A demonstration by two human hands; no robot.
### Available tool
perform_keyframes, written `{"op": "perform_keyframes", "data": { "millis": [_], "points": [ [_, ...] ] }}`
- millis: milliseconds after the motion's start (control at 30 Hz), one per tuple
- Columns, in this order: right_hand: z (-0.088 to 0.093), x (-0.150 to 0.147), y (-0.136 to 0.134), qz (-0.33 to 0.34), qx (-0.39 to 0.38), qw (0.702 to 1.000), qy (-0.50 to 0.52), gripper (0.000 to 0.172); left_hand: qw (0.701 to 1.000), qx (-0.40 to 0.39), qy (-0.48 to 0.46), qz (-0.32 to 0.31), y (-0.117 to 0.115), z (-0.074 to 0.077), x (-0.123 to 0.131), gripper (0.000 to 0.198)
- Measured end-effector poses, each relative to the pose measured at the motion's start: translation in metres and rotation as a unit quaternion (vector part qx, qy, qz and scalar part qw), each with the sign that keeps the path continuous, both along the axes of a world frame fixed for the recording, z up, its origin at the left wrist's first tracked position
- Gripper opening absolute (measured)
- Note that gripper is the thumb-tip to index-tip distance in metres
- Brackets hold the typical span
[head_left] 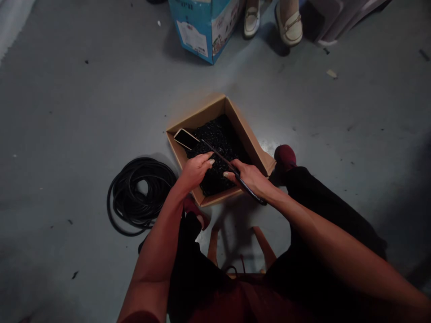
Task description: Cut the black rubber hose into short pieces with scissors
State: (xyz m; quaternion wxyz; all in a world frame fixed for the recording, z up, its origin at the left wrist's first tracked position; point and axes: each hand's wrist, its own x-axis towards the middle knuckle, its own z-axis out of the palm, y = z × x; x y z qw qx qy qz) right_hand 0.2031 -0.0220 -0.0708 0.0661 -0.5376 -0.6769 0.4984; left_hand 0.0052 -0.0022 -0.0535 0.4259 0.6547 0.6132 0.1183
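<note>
A cardboard box (198,117) sits on the floor between my knees, holding a heap of small black pieces (215,139). A smartphone (186,138) lies face up on the heap at the box's left corner. My right hand (251,178) grips the end of a long, thin black tool (222,157), perhaps a blade, that slants across the box. My left hand (195,170) hovers over the heap with curled fingers beside the tool's far part. Whatever those fingers hold is hidden. Left of the box lies a coil of black rubber cable (138,195).
A blue printed carton (205,27) stands at the far edge of view, and a person's white loafers (272,20) stand beside it. My maroon shoe (285,158) is right of the box. Wooden stool legs (264,246) show below my lap. The floor is grey concrete (67,112) with small scraps.
</note>
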Motion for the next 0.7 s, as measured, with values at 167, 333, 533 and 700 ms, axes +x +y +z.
{"op": "perform_keyframes", "data": {
  "millis": [167,333,533,700],
  "points": [
    [0.0,-0.002,-0.005,0.008,-0.012,0.999,-0.035,0.024,0.998,-0.015,0.038,-0.039,0.001,-0.001,0.001,0.04],
    [-0.004,-0.004,-0.01,0.02,-0.035,0.996,-0.074,0.029,0.993,-0.043,0.067,-0.083,0.001,-0.003,0.001,0.037],
    [-0.011,-0.004,-0.017,0.03,-0.031,0.995,-0.088,0.035,0.986,-0.042,0.092,-0.132,0.002,-0.012,-0.003,0.028],
    [-0.017,-0.002,-0.014,0.011,-0.044,0.996,-0.072,0.032,0.991,-0.056,0.068,-0.099,0.002,-0.014,0.0,0.027]
  ]
}}
